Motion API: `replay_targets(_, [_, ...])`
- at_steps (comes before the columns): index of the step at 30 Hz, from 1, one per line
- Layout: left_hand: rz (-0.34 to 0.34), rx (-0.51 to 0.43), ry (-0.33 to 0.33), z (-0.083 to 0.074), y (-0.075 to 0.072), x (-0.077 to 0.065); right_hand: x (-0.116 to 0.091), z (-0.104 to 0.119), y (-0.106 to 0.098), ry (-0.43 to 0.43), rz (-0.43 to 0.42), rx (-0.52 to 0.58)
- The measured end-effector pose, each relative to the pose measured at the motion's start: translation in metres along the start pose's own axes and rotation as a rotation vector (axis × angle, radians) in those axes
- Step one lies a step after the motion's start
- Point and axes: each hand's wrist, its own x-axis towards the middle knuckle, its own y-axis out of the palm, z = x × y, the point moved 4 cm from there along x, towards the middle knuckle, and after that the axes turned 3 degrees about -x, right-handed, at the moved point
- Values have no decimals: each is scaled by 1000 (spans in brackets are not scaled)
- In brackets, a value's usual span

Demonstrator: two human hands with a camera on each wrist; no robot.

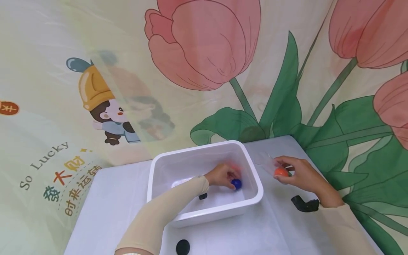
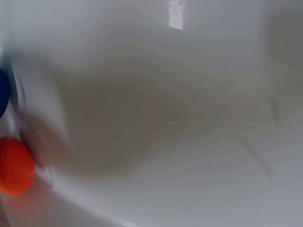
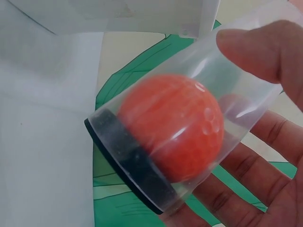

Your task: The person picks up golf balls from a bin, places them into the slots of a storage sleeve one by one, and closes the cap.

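Observation:
Inside the white plastic bin (image 1: 204,211), my left hand (image 1: 221,174) has its thumb and fingertips at a blue ball (image 1: 236,183), pinching it near the bin's right end. The left wrist view catches that ball at its left edge, with an orange ball (image 2: 16,165) just below it; in the head view only a red blur shows behind the fingers. My right hand (image 1: 299,173) grips a clear tube (image 3: 241,90) beside the bin, thumb on one side and fingers on the other. An orange dimpled golf ball (image 3: 173,127) lies inside, against the black cap (image 3: 130,161) at the tube's end.
A bent black piece (image 1: 305,204) lies on the white table (image 1: 271,233) below my right wrist. There is a black disc (image 1: 183,247) near the front. Another small black piece (image 1: 203,196) shows past my left sleeve. A flowered curtain (image 1: 204,46) hangs behind.

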Motion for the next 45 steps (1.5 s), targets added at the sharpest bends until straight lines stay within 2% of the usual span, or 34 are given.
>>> replay_targets(4, [44, 62, 18, -1, 6, 2, -2, -1, 1, 5, 0, 2])
replay_targets(9, [107, 39, -4, -3, 12, 2, -4, -3, 1, 23, 12, 7])
replay_targets(13, [114, 21, -25, -5, 13, 3, -6, -6, 1, 35, 12, 4])
replay_targets(21, [124, 42, -16, -6, 10, 2, -6, -5, 1, 27, 15, 11])
replay_targets(32, [53, 71, 24, -23, -9, 1, -10, -3, -1, 37, 19, 5])
replay_targets(36, [32, 31, -2, -30, -17, 0, -12, -3, -2, 38, 21, 2])
replay_targets(40, [4, -20, 1, -40, -26, -3, -13, -3, -4, 22, 5, -11])
replay_targets(45, [-63, -89, -16, -53, -43, -9, -14, 0, -6, -11, -17, -17])
